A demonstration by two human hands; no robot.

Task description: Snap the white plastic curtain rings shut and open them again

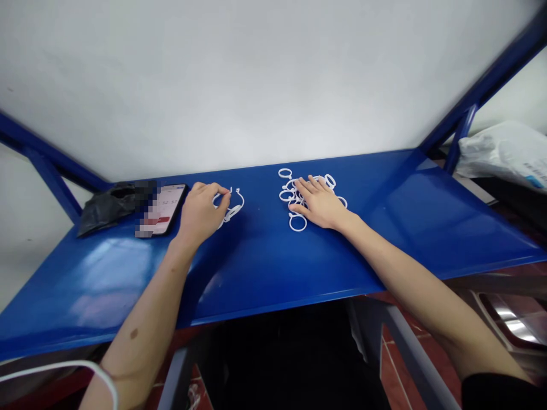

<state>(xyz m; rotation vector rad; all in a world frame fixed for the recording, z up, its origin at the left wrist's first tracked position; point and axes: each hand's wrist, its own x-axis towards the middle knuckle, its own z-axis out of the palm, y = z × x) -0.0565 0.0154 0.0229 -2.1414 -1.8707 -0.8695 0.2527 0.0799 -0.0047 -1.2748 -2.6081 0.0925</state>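
My left hand [202,209] is pinched, thumb against index finger, at a white plastic ring partly hidden behind the fingers. Just right of the fingertips, a white ring with a gap in its loop [243,200] and another white piece [233,213] lie on the blue table [256,262]. Over a loose cluster of white rings, my right hand [318,202] is spread flat, palm down, and covers part of them. One ring [298,222] shows below its thumb, one [285,173] lies behind the cluster, and another [330,181] is beyond the fingers.
Left of my left hand lies a phone [168,210] with its screen lit, partly blurred out. Beside it is a black plastic bag [106,208]. Blue metal braces rise at both table ends. A white plastic bag [506,154] is at the far right. A white cable [77,363] crosses my left forearm.
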